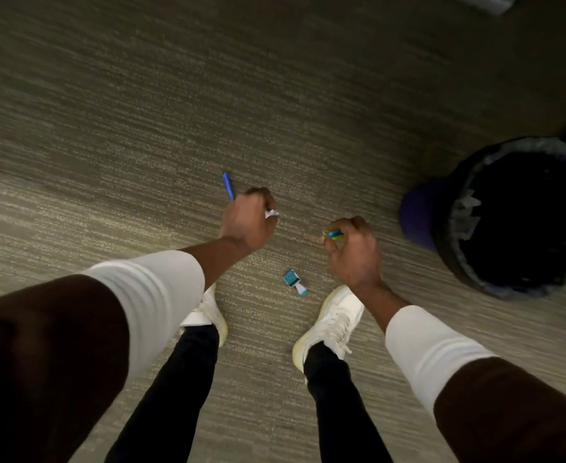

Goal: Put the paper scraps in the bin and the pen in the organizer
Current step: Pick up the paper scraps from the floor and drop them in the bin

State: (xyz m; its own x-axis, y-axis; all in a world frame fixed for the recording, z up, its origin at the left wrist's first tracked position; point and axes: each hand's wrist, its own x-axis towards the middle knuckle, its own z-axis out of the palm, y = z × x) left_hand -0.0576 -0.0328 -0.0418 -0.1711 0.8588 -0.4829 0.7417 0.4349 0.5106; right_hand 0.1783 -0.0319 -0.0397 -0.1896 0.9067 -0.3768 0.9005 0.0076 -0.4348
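Observation:
I look down at a carpeted floor. My left hand (250, 220) is closed around a blue pen (228, 186), which sticks out above the fist, and a white paper scrap (271, 213) shows at its fingers. My right hand (353, 250) grips a blue and yellow paper scrap (333, 234). A teal and white crumpled scrap (295, 283) lies on the carpet between my feet, below both hands. The bin (515, 218), dark with a black liner, stands at the right, an arm's reach from my right hand. No organizer is in view.
My two white shoes (330, 324) stand on the carpet on either side of the teal scrap. A purple part (418, 215) shows on the bin's left side. A pale object (482, 3) sits at the top right edge.

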